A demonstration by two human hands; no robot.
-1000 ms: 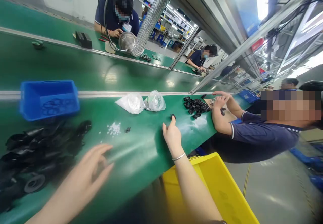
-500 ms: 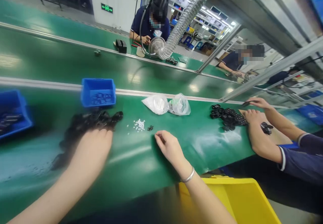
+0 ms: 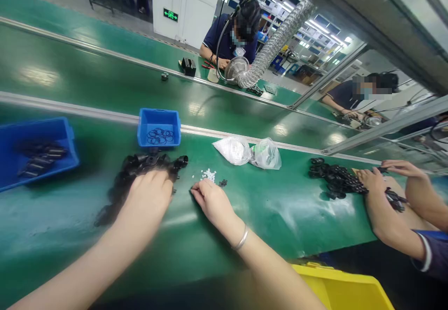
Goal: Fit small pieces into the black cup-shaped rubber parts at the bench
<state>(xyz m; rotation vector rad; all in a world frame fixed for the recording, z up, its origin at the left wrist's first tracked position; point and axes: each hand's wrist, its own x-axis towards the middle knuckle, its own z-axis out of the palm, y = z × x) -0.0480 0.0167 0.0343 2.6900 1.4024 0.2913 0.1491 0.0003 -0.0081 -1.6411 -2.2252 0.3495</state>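
Note:
My left hand (image 3: 149,198) rests palm down on the near edge of a heap of black plastic parts (image 3: 140,172) on the green table (image 3: 280,207). Whether it grips a part is hidden under the palm. My right hand (image 3: 212,203), a silver bracelet on the wrist, lies on the table with fingers curled, its fingertips close to a scatter of small white pieces (image 3: 209,175) and a few tiny black pieces (image 3: 223,183). Nothing shows in it.
A small blue bin (image 3: 159,128) holds black rings; a larger blue bin (image 3: 35,154) at left holds black parts. Two clear bags (image 3: 248,152) lie mid-table. A co-worker's hands (image 3: 374,182) sort black parts (image 3: 336,179) at right. A yellow crate (image 3: 346,291) stands below the table edge.
My view swung left. My right hand drew back from the right to the small white pieces. My left hand moved forward onto the heap of black parts.

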